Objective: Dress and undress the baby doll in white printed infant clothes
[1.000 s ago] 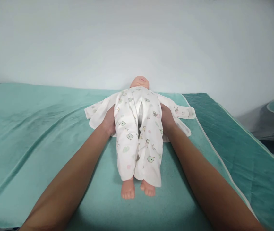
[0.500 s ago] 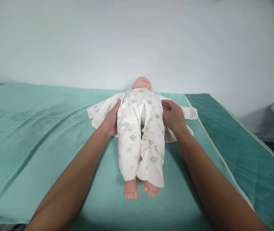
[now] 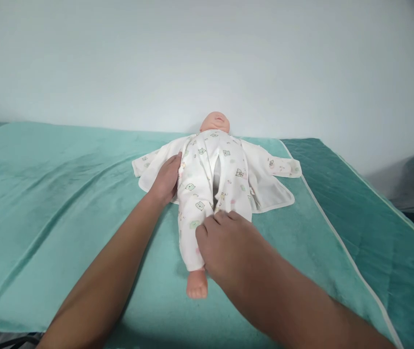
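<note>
A baby doll (image 3: 215, 122) lies on its back, head toward the wall, in printed white trousers (image 3: 192, 194) pulled high up its front. Beneath them a white long-sleeved jacket (image 3: 268, 191) is spread out at both sides. My left hand (image 3: 167, 182) lies along the left edge of the trousers at the doll's hip, fingers fairly straight and partly hidden against the cloth. Over the inner trouser legs near the knees, my right hand (image 3: 227, 242) has its fingers curled down into the fabric. It covers the lower right leg and foot; the left foot (image 3: 197, 284) shows.
A light teal blanket (image 3: 65, 218) with soft wrinkles and a pale edge covers the surface. Darker quilted teal cloth (image 3: 385, 232) lies to the right. A pale wall (image 3: 207, 58) rises right behind the doll's head. A dark cable-like thing (image 3: 20, 341) shows at the lower left.
My right hand has moved from the trousers' right side down and inward to the inner legs, uncovering the jacket there. My left hand stays at the left side, its fingers slightly shifted.
</note>
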### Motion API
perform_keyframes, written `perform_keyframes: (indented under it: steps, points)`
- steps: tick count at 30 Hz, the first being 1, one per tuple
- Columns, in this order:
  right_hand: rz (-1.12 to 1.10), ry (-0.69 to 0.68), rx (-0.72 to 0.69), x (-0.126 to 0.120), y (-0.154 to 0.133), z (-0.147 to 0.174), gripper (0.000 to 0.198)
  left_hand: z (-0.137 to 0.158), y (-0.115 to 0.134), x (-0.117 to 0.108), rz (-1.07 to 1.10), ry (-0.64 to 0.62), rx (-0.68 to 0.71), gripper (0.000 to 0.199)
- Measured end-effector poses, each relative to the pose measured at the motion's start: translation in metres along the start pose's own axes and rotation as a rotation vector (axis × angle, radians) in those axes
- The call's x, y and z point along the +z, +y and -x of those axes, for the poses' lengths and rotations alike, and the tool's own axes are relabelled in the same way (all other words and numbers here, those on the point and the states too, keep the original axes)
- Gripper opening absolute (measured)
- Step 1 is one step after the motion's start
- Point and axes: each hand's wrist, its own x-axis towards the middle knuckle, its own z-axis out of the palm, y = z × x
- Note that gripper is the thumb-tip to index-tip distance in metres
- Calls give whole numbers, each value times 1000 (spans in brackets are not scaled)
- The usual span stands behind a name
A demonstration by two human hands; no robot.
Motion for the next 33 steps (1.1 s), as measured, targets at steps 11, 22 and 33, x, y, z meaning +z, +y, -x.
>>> perform_keyframes:
  steps: [11,22,33]
  points:
    - [8,109,8,15,-20,-11,30,5,7,5,-3,13,-8,30]
    - [-192,230,-397,6,-15,10,4,1,6,3,16,-16,-65,43]
    - [-317,367,-477,1,-7,19,6,10,14,5,-256,113,-15,22]
